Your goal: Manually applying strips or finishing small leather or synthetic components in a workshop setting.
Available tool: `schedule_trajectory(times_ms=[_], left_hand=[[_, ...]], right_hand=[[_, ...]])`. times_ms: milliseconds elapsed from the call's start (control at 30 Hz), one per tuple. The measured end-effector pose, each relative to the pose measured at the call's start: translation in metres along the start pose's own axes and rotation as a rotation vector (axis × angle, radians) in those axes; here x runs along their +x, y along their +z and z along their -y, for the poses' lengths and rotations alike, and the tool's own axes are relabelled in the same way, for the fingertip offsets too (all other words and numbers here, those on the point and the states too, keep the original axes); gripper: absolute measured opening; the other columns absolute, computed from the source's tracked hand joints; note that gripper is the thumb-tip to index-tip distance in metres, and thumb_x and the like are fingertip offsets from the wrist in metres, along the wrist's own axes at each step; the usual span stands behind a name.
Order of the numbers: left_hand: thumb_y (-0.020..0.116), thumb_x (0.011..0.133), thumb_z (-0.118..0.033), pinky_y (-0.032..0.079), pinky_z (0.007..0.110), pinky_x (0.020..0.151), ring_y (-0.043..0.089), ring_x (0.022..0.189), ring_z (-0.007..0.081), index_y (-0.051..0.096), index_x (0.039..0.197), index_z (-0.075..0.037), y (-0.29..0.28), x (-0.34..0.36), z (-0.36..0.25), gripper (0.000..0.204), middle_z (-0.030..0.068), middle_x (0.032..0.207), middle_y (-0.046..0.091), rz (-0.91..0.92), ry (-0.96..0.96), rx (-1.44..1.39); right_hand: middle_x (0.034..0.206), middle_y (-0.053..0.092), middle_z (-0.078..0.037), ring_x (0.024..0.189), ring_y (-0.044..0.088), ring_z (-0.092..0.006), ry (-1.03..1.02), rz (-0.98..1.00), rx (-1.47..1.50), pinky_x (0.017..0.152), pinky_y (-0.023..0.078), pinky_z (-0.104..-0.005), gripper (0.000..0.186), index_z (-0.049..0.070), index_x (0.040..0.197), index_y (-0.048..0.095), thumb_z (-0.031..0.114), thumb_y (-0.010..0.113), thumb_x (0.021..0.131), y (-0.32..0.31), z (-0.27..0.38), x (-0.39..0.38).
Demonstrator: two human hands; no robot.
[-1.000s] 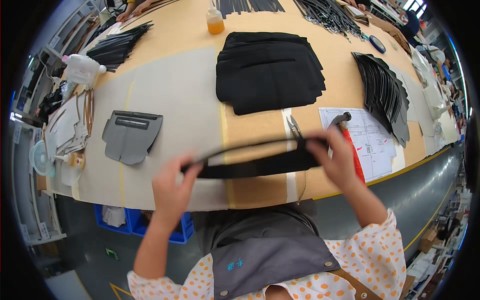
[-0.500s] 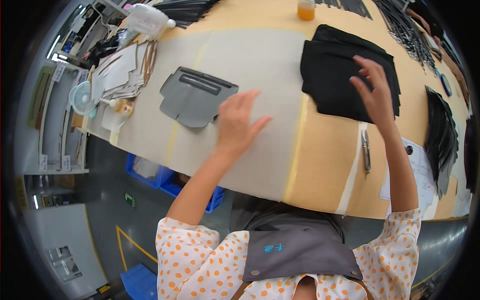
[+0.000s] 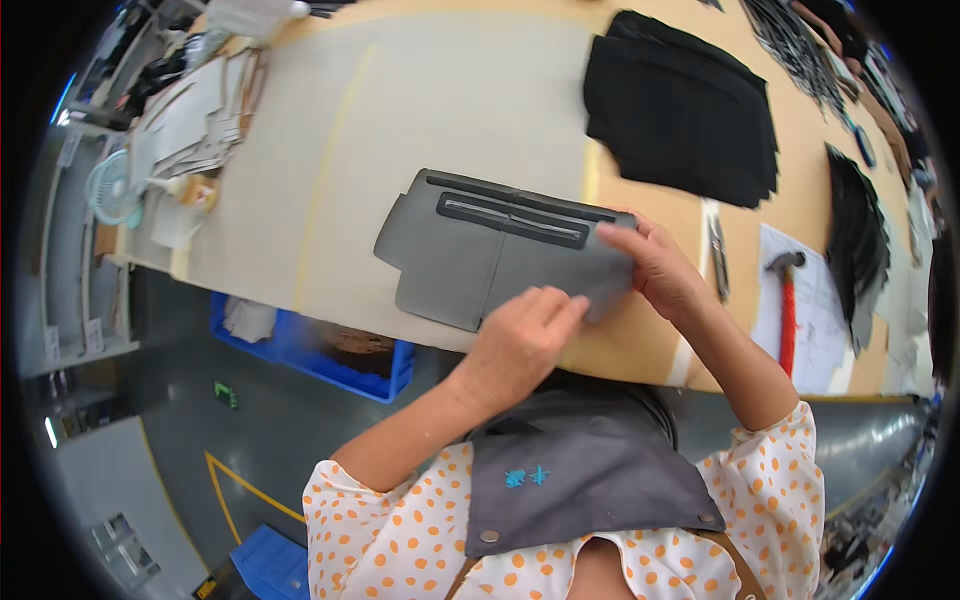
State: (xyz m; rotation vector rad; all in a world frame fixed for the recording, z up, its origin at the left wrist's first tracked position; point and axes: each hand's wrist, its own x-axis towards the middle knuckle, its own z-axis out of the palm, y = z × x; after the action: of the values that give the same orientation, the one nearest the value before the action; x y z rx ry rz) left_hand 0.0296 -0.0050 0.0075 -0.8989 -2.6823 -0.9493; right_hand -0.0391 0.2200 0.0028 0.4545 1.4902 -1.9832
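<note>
A grey leather-like panel with notched corners lies near the table's front edge, its right end tilted up. Along its far side run a black strip and a dark-framed long slot. My right hand is closed on the panel's right end, thumb on top and the other fingers partly hidden. In front of the panel's near edge is my left hand, its fingers curled together. Whether these fingers pinch the edge or something small is blurred and hidden.
A stack of black pieces lies at the far right. Nearer are snips, a red-handled hammer on paper, and black strips. At left stand card pieces, a glue bottle and a small fan. Blue bins sit below.
The grey panel has come toward me and to the right. My right hand has left the black stack and taken the panel's right end. My left hand has moved nearer, its fingers now curled.
</note>
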Motion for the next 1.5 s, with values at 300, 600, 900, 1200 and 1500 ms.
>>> schedule_trajectory(times_ms=[300,600,900,1200,1500], left_hand=[[0.079,0.088,-0.032,0.045,0.045,0.098,0.056,0.116,0.0331,0.069,0.126,-0.007,0.005,-0.015,0.016,0.047,0.0111,0.125,0.061,-0.056,-0.092,0.242],[0.078,0.090,-0.032,0.043,0.043,0.096,0.055,0.117,0.0299,0.063,0.135,-0.006,0.011,-0.017,-0.004,0.054,0.0112,0.127,0.059,0.078,-0.103,0.174],[0.074,0.094,-0.029,0.043,0.042,0.098,0.055,0.119,0.0291,0.058,0.140,-0.004,0.013,-0.004,0.023,0.055,0.0095,0.130,0.059,0.066,-0.072,0.191],[0.077,0.090,-0.030,0.043,0.041,0.099,0.051,0.122,0.0282,0.056,0.143,-0.005,0.009,0.010,0.026,0.063,0.0087,0.144,0.052,0.156,-0.060,0.270],[0.076,0.087,-0.038,0.041,0.042,0.099,0.050,0.123,0.0275,0.059,0.140,-0.010,0.014,0.003,0.035,0.062,0.0071,0.150,0.050,0.148,-0.057,0.312]], right_hand=[[0.103,0.068,-0.006,0.089,0.065,-0.0120,-0.244,-0.367,-0.725,0.075,0.054,-0.0292,0.043,0.002,0.134,0.060,0.019,0.074,0.097,-0.085,-0.017,-0.081],[0.112,0.069,-0.012,0.099,0.065,-0.0273,-0.738,-0.336,-1.039,0.086,0.053,-0.0373,0.035,0.005,0.126,0.066,0.020,0.073,0.095,-0.062,0.001,-0.068],[0.096,0.069,-0.015,0.094,0.066,-0.0349,-0.453,-0.087,-1.207,0.082,0.051,-0.0424,0.032,0.004,0.108,0.062,0.025,0.078,0.090,-0.037,0.002,-0.046],[0.095,0.070,-0.012,0.092,0.068,-0.0304,-0.580,-0.085,-1.083,0.080,0.052,-0.0413,0.025,0.003,0.103,0.068,0.026,0.073,0.094,-0.003,-0.002,0.003],[0.089,0.066,-0.011,0.086,0.065,-0.0298,-0.791,-0.088,-1.084,0.077,0.052,-0.0416,0.012,0.004,0.102,0.073,0.011,0.072,0.091,0.007,-0.012,0.015]])
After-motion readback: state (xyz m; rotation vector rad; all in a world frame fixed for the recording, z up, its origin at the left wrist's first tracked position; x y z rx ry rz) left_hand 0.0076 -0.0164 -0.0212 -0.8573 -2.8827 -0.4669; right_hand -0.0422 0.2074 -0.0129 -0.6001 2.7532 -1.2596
